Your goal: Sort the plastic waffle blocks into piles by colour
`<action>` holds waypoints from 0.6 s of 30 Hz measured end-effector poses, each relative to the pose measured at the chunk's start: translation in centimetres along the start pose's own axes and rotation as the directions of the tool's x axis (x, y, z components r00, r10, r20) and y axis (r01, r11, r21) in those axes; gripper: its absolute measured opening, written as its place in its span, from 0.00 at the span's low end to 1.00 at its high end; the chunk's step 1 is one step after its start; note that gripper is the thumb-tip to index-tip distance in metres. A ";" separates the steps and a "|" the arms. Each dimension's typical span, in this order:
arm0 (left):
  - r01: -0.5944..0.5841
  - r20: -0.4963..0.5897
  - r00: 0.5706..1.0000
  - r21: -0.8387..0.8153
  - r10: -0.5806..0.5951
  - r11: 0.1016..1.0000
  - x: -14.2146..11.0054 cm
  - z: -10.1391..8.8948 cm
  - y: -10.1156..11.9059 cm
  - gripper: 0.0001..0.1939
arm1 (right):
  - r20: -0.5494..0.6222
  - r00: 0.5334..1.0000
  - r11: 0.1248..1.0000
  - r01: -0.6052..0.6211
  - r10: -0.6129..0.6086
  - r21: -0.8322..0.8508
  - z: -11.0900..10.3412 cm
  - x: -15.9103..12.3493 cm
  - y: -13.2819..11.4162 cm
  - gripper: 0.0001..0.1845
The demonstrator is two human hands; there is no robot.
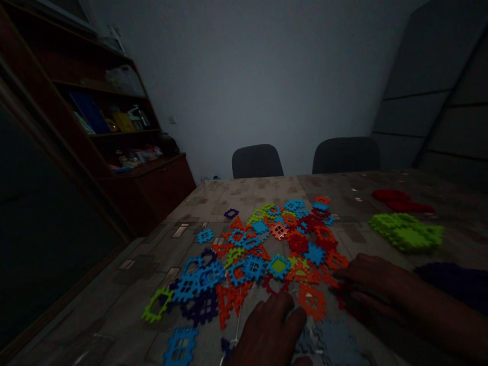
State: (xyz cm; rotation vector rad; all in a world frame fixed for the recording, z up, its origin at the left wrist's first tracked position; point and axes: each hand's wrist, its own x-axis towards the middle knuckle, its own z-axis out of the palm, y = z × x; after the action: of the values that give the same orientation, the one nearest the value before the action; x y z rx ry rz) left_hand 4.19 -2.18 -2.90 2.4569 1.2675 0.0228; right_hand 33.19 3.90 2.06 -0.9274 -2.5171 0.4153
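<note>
A heap of flat plastic interlocking tiles (267,249) in blue, orange, red and green is spread over the table (114,305). My left hand (272,328) rests low at the near edge of the heap, fingers curled down onto the tiles beside an orange tile (312,301). My right hand (368,282) lies at the heap's right side, fingers pointing left and touching red and orange tiles. The dim light hides whether either hand grips a tile.
A sorted green stack (407,231) and a red stack (400,200) lie at the right, a dark blue-purple pile (453,282) nearer. Two dark chairs (257,160) stand at the far edge. A wooden shelf unit (114,127) fills the left wall.
</note>
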 end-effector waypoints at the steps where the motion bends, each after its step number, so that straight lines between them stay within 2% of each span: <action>1: 0.013 0.003 1.000 -0.005 -0.013 1.000 0.0 0.0 0.1 0.36 | 0.001 1.000 1.000 -0.020 0.020 0.000 0.3 -0.2 0.2 0.12; 4: 0.038 0.014 0.999 -0.048 -0.038 0.998 0.1 -0.3 0.3 0.37 | 0.053 0.991 0.992 -0.124 0.123 0.020 0.9 -1.5 0.5 0.15; 7: 0.058 0.015 0.998 -0.081 -0.057 0.995 0.1 -0.7 0.7 0.39 | 0.128 0.971 0.976 -0.210 0.201 0.061 1.0 -2.8 -0.1 0.23; 10: 0.075 0.025 0.997 -0.093 -0.073 0.993 -0.1 -1.4 1.0 0.40 | 0.169 0.963 0.969 -0.230 0.212 0.090 0.9 -3.5 -1.1 0.32; 13: 0.086 -0.010 0.996 -0.141 -0.089 0.986 -0.6 -2.6 0.7 0.40 | 0.195 0.956 0.965 -0.241 0.219 0.101 1.0 -3.8 -1.6 0.33; 15: 0.122 -0.108 0.984 -0.155 -0.140 0.980 -1.0 -3.8 0.1 0.29 | 0.168 0.959 0.964 -0.248 0.230 0.094 1.1 -3.7 -1.5 0.30; 17: 0.204 -0.186 0.956 -0.131 -0.227 0.970 -1.2 -4.9 -0.9 0.12 | 0.121 0.964 0.966 -0.246 0.236 0.076 1.3 -3.7 -1.2 0.27; 18: 0.253 -0.202 0.941 -0.110 -0.271 0.961 -1.3 -5.5 -1.4 0.10 | 0.110 0.968 0.969 -0.236 0.227 0.068 1.4 -3.6 -1.1 0.26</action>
State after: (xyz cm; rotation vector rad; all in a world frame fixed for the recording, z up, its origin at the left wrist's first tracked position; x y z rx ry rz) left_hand 1.33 -0.72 1.92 2.2438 1.6436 0.2726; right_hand 34.46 0.50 0.29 -1.2018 -2.4681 0.6465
